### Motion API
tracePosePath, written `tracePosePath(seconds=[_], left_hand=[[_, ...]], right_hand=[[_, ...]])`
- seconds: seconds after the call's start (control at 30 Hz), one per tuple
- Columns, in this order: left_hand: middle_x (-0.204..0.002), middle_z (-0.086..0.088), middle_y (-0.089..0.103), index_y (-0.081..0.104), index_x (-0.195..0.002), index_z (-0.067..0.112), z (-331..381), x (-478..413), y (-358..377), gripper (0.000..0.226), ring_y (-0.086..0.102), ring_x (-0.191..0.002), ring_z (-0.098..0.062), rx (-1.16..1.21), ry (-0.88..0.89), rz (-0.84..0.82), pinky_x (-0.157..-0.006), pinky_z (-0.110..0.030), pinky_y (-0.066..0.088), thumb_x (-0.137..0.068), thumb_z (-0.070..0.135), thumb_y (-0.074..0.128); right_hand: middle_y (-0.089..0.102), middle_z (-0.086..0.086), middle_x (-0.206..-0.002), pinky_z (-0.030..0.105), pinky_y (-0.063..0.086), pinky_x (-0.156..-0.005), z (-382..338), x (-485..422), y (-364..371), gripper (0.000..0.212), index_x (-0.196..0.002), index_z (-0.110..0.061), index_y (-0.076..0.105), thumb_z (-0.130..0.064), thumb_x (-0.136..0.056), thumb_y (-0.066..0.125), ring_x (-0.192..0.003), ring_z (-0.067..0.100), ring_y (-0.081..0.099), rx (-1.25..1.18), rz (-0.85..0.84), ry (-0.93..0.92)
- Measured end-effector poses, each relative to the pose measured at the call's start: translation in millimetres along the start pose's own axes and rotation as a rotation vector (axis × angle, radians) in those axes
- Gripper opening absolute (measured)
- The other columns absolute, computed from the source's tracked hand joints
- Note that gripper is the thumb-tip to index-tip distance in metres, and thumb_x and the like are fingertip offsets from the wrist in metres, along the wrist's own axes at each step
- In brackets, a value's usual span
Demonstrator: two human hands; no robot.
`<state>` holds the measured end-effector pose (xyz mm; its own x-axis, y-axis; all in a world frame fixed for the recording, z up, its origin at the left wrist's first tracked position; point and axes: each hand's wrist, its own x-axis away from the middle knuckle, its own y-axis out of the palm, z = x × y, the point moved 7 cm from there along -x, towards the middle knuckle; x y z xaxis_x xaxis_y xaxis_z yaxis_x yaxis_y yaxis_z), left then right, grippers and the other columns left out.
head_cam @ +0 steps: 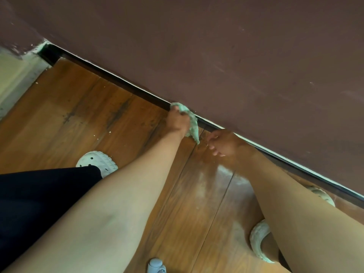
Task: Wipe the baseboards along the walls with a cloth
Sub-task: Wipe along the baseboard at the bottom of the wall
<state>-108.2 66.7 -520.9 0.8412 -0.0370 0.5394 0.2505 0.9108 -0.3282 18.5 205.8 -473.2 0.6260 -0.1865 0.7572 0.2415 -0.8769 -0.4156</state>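
Maroon wall (216,46) above dark baseboard (122,83), running up-left from my left hand (177,121), fist bunching cloth (192,123) against it; right hand (224,142) loosely curled, empty.

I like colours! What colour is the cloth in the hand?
Pale green; the cloth shows in the head view.

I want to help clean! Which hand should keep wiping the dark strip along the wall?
The left hand: it already grips the crumpled pale green cloth against the dark baseboard. The right hand holds no cloth.
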Motion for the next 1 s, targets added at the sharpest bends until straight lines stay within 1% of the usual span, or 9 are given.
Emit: tracePosePath(seconds=[0.13, 0.3, 0.47, 0.57, 0.67, 0.73, 0.83, 0.9, 1.0], left_hand=[[-0.124, -0.001, 0.059, 0.037, -0.141, 0.023, -17, -33, -28, 0.069, 0.067, -0.114, -0.034, 0.317, -0.170, 0.173, -0.097, -0.045, 0.056, -0.072, 0.026, 0.047], [-0.124, -0.009, 0.065, 0.046, -0.135, 0.017, 6, 4, 0, 0.049, 0.070, -0.103, -0.028, 0.057, -0.157, -0.059, -0.093, -0.044, 0.059, -0.087, 0.016, 0.056], [-0.117, -0.013, 0.060, 0.051, -0.125, 0.000, 11, 36, 48, 0.027, 0.066, -0.099, -0.029, 0.244, -0.228, -0.231, -0.074, -0.035, 0.064, -0.098, 0.001, 0.051], [-0.114, -0.012, 0.066, 0.057, -0.116, 0.005, 9, 19, 26, 0.028, 0.068, -0.097, -0.031, 0.250, -0.200, -0.065, -0.088, -0.045, 0.061, -0.089, 0.007, 0.049], [-0.127, -0.011, 0.065, 0.055, -0.132, 0.005, 8, 2, -7, 0.044, 0.070, -0.105, -0.031, 0.281, -0.211, 0.124, -0.095, -0.043, 0.059, -0.090, 0.011, 0.047], [-0.132, -0.009, 0.062, 0.048, -0.140, 0.006, 9, -2, -12, 0.047, 0.068, -0.110, -0.031, 0.278, -0.230, 0.134, -0.099, -0.041, 0.056, -0.093, 0.014, 0.045], [-0.122, -0.009, 0.067, 0.047, -0.136, 0.007, 14, 10, 3, 0.049, 0.070, -0.104, -0.028, 0.173, -0.212, 0.018, -0.096, -0.042, 0.058, -0.089, 0.022, 0.050], [-0.098, -0.010, 0.069, 0.055, -0.111, 0.003, 18, 34, 30, 0.016, 0.071, -0.089, -0.026, 0.156, -0.198, -0.131, -0.092, -0.044, 0.060, -0.097, 0.009, 0.051], [-0.110, -0.019, 0.068, 0.059, -0.104, 0.000, 20, 65, 67, 0.017, 0.069, -0.094, -0.027, 0.194, -0.231, -0.350, -0.089, -0.042, 0.060, -0.101, -0.002, 0.042]], right_hand=[[0.074, 0.016, -0.097, 0.048, 0.059, -0.087, 3, 0, -13, 0.024, -0.104, -0.010, 0.069, -0.010, -0.093, 0.047, -0.090, 0.031, 0.074, -0.060, 0.061, -0.004], [0.074, 0.019, -0.090, 0.047, 0.059, -0.083, 10, 0, -17, 0.025, -0.104, -0.005, 0.069, -0.008, -0.090, 0.048, -0.084, 0.029, 0.074, -0.089, 0.082, 0.028], [0.075, 0.014, -0.089, 0.045, 0.061, -0.082, 8, -2, -16, 0.023, -0.103, -0.012, 0.069, -0.011, -0.094, 0.048, -0.084, 0.027, 0.075, -0.103, 0.095, -0.002], [0.074, 0.008, -0.082, 0.038, 0.062, -0.077, 11, -3, -26, 0.021, -0.098, -0.017, 0.071, -0.012, -0.092, 0.051, -0.077, 0.022, 0.074, -0.171, 0.134, -0.002], [0.072, 0.006, -0.084, 0.028, 0.058, -0.063, 18, -4, -35, 0.019, -0.099, -0.018, 0.070, -0.012, -0.094, 0.053, -0.066, 0.016, 0.071, -0.232, 0.156, -0.001], [0.071, 0.007, -0.083, 0.026, 0.056, -0.061, 21, -4, -37, 0.018, -0.096, -0.019, 0.069, -0.012, -0.095, 0.052, -0.065, 0.015, 0.070, -0.252, 0.153, 0.000], [0.071, 0.006, -0.082, 0.024, 0.054, -0.058, 25, -3, -34, 0.017, -0.098, -0.019, 0.069, -0.014, -0.096, 0.053, -0.068, 0.015, 0.071, -0.268, 0.137, 0.011], [0.069, 0.004, -0.082, 0.025, 0.054, -0.059, 27, -2, -30, 0.017, -0.095, -0.019, 0.068, -0.015, -0.097, 0.052, -0.068, 0.016, 0.070, -0.275, 0.124, 0.015], [0.068, 0.006, -0.084, 0.030, 0.056, -0.065, 27, 0, -28, 0.018, -0.102, -0.015, 0.068, -0.013, -0.097, 0.050, -0.070, 0.018, 0.068, -0.254, 0.122, 0.009]])
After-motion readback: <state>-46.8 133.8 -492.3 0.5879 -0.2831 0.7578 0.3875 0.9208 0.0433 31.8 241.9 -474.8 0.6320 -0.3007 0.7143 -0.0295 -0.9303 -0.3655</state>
